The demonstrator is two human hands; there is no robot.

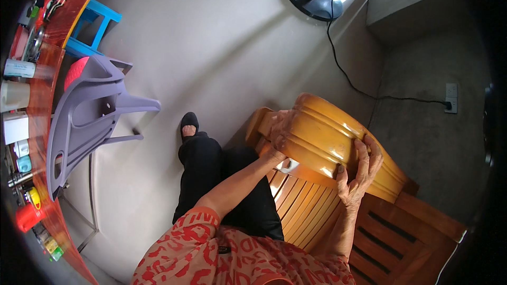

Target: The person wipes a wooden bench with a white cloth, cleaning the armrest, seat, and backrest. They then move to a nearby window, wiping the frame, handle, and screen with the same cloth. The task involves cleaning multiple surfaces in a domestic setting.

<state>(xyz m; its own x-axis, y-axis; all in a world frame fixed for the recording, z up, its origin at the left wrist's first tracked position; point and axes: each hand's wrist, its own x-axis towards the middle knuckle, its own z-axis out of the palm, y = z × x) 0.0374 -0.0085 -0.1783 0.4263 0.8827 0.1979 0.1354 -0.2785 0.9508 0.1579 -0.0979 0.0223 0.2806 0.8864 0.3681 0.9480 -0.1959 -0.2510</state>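
On my feed the armrest (327, 145) sits ahead & to the R, at the far side of the bench (306, 208). R hand (360, 173) is spread, fingers bent over its glossy top; L hand (278, 127) is at its L end, partly hidden, can't tell its grip. Prob heavy, stiff wood, slick w/ varnish, not fragile; I'd hook fingers round both edges.

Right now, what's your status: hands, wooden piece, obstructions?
Right hand on glossy wooden piece. Left hand at its left end, partly hidden. Black cable beyond, clear of both hands.
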